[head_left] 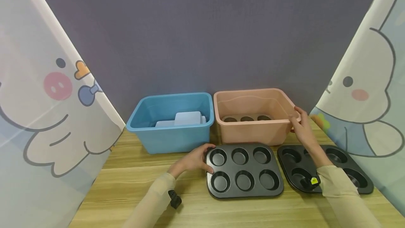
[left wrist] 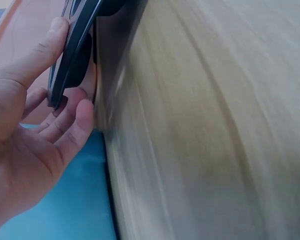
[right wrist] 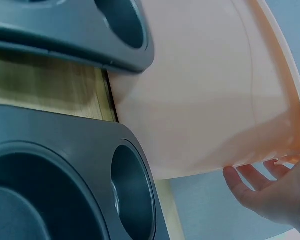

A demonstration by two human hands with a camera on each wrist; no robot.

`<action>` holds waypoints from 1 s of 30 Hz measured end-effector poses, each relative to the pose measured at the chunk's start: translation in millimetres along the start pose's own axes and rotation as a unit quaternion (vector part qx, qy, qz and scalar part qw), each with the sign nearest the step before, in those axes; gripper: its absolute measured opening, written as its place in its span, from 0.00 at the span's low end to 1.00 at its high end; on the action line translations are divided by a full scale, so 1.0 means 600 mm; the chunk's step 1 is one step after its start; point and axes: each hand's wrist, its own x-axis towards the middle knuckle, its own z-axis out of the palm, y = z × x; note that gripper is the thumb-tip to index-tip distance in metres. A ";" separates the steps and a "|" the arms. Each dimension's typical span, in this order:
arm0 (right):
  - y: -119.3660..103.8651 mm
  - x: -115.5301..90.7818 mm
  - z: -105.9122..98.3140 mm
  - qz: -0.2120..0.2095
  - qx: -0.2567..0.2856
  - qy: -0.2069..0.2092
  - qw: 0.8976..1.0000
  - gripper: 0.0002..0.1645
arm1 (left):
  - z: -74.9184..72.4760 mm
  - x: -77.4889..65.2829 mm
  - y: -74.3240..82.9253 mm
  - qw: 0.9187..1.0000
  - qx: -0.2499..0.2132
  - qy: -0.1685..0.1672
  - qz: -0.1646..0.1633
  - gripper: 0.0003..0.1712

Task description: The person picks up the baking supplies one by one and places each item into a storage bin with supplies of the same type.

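Note:
My left hand holds a dark six-cup muffin tin by its left edge. In the left wrist view the thumb lies on the top of the rim and fingers reach below it; that edge stands off the wooden tabletop. My right hand grips the right front corner of a pink plastic bin, fingertips against its side in the right wrist view. Inside this bin lies another muffin tin, partly hidden by the front wall. A further dark muffin tin rests under my right forearm.
A blue bin stands left of the pink one, with white box-like pieces inside. Behind both rises a dark grey panel. Cartoon-printed curtains flank the wooden table on both sides.

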 end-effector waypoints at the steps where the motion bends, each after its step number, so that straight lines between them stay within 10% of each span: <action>1: 0.000 0.000 0.000 0.000 -0.001 -0.001 1.000 0.39 | -0.001 -0.003 0.000 1.000 -0.003 -0.003 0.002 0.58; 30: 0.006 0.003 0.000 -0.009 -0.008 -0.002 1.000 0.39 | -0.027 -0.042 0.036 0.999 -0.037 -0.019 0.000 0.58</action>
